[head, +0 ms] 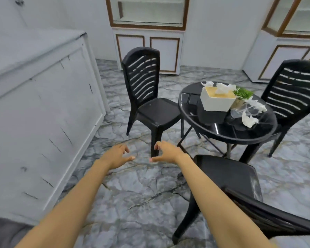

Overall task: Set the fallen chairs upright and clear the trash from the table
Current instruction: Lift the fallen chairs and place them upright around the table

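Three black plastic chairs stand upright around a round black glass table point(213, 127): one on its left point(150, 97), one at the far right point(292, 97), one close at the lower right point(240, 190). On the table lie crumpled white tissues point(249, 120), point(257, 105), point(208, 84) and a clear plastic wrapper point(240, 110). My left hand point(117, 155) and right hand point(166, 152) reach out side by side over the floor, just in front of the left chair's front leg. Both have relaxed, spread fingers and hold nothing.
A white tissue box point(217, 101) and a small green plant point(242, 94) stand on the table. A long white counter point(39, 108) runs along the left. White cabinets point(147, 49), point(283, 58) line the back wall. Marble floor point(141, 194) lies open between counter and chairs.
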